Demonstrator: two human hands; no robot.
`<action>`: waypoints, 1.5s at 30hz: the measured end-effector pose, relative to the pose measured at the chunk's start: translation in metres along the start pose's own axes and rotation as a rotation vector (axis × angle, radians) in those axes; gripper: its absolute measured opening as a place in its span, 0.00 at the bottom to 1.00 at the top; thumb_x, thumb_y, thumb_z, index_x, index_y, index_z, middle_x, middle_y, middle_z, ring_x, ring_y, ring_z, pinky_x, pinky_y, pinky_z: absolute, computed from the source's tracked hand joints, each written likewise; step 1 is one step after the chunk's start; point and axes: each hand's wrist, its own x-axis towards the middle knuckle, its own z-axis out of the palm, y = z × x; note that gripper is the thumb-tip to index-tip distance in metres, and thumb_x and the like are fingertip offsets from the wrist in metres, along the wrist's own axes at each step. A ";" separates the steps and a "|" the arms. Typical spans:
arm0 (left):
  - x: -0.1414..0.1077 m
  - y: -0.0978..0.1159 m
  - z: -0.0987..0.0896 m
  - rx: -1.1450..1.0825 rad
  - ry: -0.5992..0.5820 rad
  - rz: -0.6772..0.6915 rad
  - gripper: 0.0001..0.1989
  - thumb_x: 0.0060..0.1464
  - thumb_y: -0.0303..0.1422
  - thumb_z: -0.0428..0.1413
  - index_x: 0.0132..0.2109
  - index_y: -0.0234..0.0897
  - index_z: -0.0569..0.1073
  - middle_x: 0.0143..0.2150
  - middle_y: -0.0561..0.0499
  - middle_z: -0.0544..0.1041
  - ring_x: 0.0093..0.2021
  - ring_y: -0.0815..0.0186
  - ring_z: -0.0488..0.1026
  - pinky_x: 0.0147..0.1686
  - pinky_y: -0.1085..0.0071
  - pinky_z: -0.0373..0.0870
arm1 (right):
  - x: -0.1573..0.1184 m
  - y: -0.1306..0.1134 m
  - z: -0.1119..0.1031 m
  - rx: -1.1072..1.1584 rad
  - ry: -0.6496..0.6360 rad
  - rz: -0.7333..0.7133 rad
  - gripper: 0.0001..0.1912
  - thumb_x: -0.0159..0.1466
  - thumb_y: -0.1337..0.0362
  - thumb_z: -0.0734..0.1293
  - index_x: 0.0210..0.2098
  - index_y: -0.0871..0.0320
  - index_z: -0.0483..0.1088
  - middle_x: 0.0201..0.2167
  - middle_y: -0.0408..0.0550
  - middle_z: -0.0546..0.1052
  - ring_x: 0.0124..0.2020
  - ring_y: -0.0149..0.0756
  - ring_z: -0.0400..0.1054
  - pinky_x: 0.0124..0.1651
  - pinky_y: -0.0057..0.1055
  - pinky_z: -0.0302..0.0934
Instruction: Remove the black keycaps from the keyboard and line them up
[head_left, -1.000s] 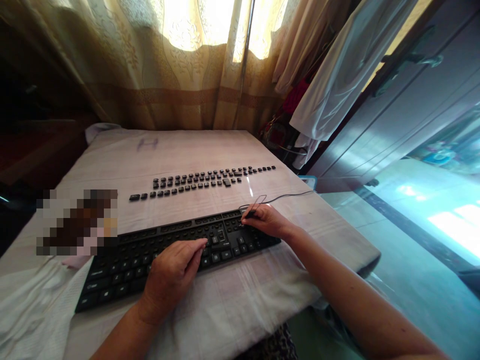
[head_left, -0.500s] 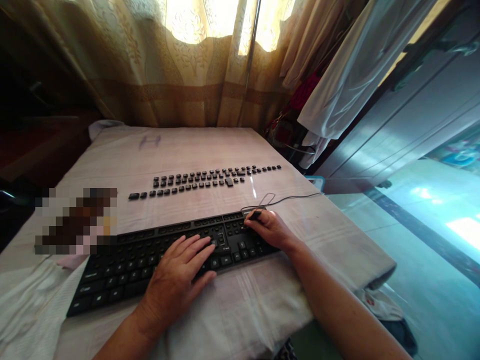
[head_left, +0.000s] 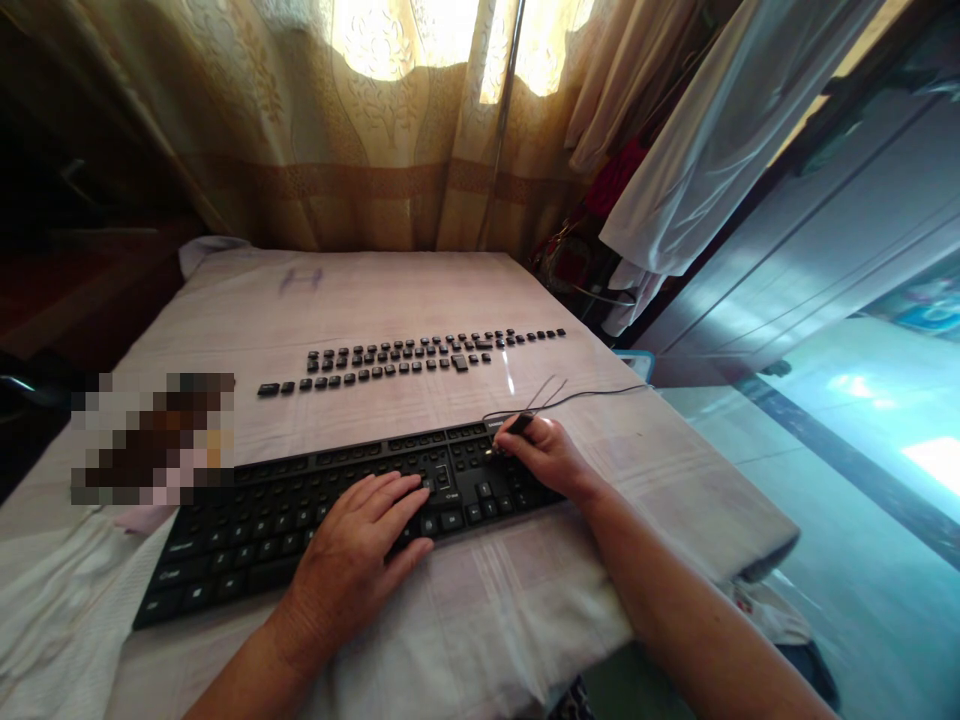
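The long black plastic keyboard (head_left: 281, 525) is best steadied beneath the left hand (head_left: 341, 560), its fingers spread, while the right hand (head_left: 551, 462) guides its narrowly pinched black-handled wire tool (head_left: 519, 423) gently.

A: What is hidden at the keyboard (head_left: 262, 525)?
B: Keys under the left hand (head_left: 356, 548); rightward, part of the dark tool (head_left: 519, 424) in the right hand (head_left: 551, 458).
A: And leftward?
B: A pixelated patch (head_left: 154, 438), contents indiscernible.

A black keyboard (head_left: 466, 478), partly stripped of keycaps, is laid flat, slanted from eight to two o'clock; toward its two-o'clock end, a dark wire-ended tool (head_left: 519, 423) is held tilted.
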 end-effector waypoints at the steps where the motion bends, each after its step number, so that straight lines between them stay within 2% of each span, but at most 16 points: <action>1: 0.000 0.000 0.000 0.000 -0.002 -0.002 0.19 0.61 0.40 0.55 0.56 0.40 0.73 0.56 0.45 0.78 0.55 0.53 0.74 0.55 0.52 0.71 | 0.001 0.001 -0.001 0.063 0.041 0.032 0.15 0.61 0.51 0.68 0.27 0.56 0.73 0.22 0.42 0.75 0.25 0.33 0.67 0.33 0.30 0.63; 3: -0.001 0.000 0.000 -0.001 -0.007 -0.009 0.19 0.60 0.40 0.56 0.56 0.40 0.73 0.56 0.46 0.78 0.55 0.53 0.74 0.56 0.51 0.71 | 0.002 0.003 -0.003 0.150 0.095 0.082 0.18 0.59 0.48 0.69 0.26 0.57 0.72 0.21 0.42 0.74 0.25 0.32 0.67 0.33 0.30 0.63; 9: -0.001 -0.001 0.002 -0.014 -0.007 -0.011 0.20 0.59 0.39 0.57 0.57 0.41 0.73 0.56 0.46 0.77 0.55 0.53 0.74 0.55 0.51 0.71 | 0.002 -0.002 -0.003 0.167 0.101 0.096 0.17 0.57 0.49 0.70 0.25 0.58 0.72 0.20 0.41 0.73 0.25 0.31 0.66 0.32 0.29 0.61; 17: -0.002 -0.002 0.002 -0.041 0.007 -0.020 0.19 0.58 0.37 0.58 0.56 0.41 0.73 0.56 0.46 0.77 0.55 0.53 0.74 0.55 0.50 0.71 | -0.002 -0.015 0.000 0.012 0.083 0.058 0.17 0.61 0.50 0.65 0.28 0.58 0.71 0.22 0.43 0.73 0.25 0.33 0.66 0.31 0.29 0.60; 19: -0.001 -0.002 0.002 -0.048 0.007 -0.018 0.19 0.58 0.38 0.58 0.56 0.41 0.73 0.56 0.45 0.77 0.55 0.53 0.74 0.56 0.50 0.71 | -0.003 -0.025 -0.005 -0.083 0.024 0.032 0.16 0.63 0.52 0.64 0.29 0.58 0.71 0.23 0.43 0.73 0.26 0.33 0.66 0.30 0.28 0.58; 22: -0.001 -0.002 0.001 -0.069 0.020 -0.017 0.19 0.59 0.38 0.57 0.56 0.41 0.74 0.56 0.45 0.77 0.55 0.53 0.74 0.56 0.51 0.71 | -0.008 -0.044 -0.009 -0.333 -0.161 -0.034 0.14 0.64 0.58 0.64 0.24 0.58 0.68 0.20 0.40 0.69 0.23 0.29 0.61 0.27 0.26 0.52; 25: -0.001 -0.002 0.000 -0.091 0.058 -0.019 0.17 0.61 0.38 0.55 0.55 0.40 0.74 0.55 0.45 0.78 0.54 0.54 0.75 0.56 0.52 0.71 | -0.013 -0.061 -0.005 -0.614 -0.335 -0.071 0.15 0.62 0.63 0.67 0.20 0.58 0.64 0.17 0.38 0.66 0.21 0.27 0.56 0.26 0.27 0.44; 30: 0.000 -0.003 -0.005 -0.122 0.133 -0.038 0.11 0.63 0.36 0.53 0.49 0.39 0.76 0.48 0.46 0.80 0.48 0.57 0.77 0.52 0.55 0.72 | -0.015 -0.075 0.012 -0.854 -0.572 -0.094 0.10 0.61 0.63 0.70 0.25 0.58 0.71 0.24 0.43 0.76 0.25 0.30 0.64 0.28 0.29 0.43; 34: 0.002 -0.003 -0.009 -0.146 0.180 -0.054 0.10 0.64 0.35 0.52 0.44 0.40 0.77 0.42 0.48 0.81 0.43 0.60 0.77 0.46 0.60 0.74 | -0.014 -0.080 0.016 -0.901 -0.634 -0.097 0.08 0.62 0.60 0.71 0.30 0.57 0.75 0.29 0.46 0.80 0.29 0.33 0.70 0.28 0.29 0.45; 38: 0.003 -0.002 -0.012 -0.157 0.183 -0.045 0.09 0.64 0.34 0.52 0.42 0.39 0.77 0.40 0.49 0.81 0.42 0.61 0.77 0.44 0.62 0.74 | -0.011 -0.075 0.010 -0.864 -0.608 -0.085 0.11 0.63 0.55 0.71 0.33 0.56 0.77 0.31 0.45 0.81 0.31 0.35 0.72 0.30 0.28 0.50; 41: 0.004 -0.001 -0.012 -0.165 0.184 -0.039 0.09 0.64 0.34 0.52 0.42 0.39 0.77 0.40 0.49 0.81 0.41 0.61 0.77 0.44 0.62 0.74 | -0.006 -0.065 0.005 -0.880 -0.445 -0.054 0.11 0.67 0.57 0.66 0.36 0.56 0.77 0.33 0.46 0.81 0.34 0.35 0.73 0.35 0.28 0.56; 43: 0.004 -0.001 -0.011 -0.171 0.188 -0.036 0.09 0.64 0.33 0.52 0.41 0.39 0.77 0.40 0.49 0.81 0.41 0.62 0.77 0.44 0.63 0.74 | -0.002 -0.057 0.005 -0.915 -0.316 -0.027 0.10 0.68 0.58 0.65 0.42 0.55 0.77 0.38 0.48 0.80 0.37 0.36 0.74 0.39 0.29 0.60; 45: 0.004 -0.001 -0.011 -0.173 0.192 -0.031 0.10 0.64 0.33 0.52 0.41 0.40 0.77 0.39 0.49 0.81 0.41 0.62 0.78 0.43 0.63 0.74 | 0.001 -0.050 0.007 -0.946 -0.248 -0.020 0.12 0.67 0.58 0.66 0.47 0.54 0.76 0.43 0.49 0.79 0.40 0.38 0.74 0.42 0.30 0.62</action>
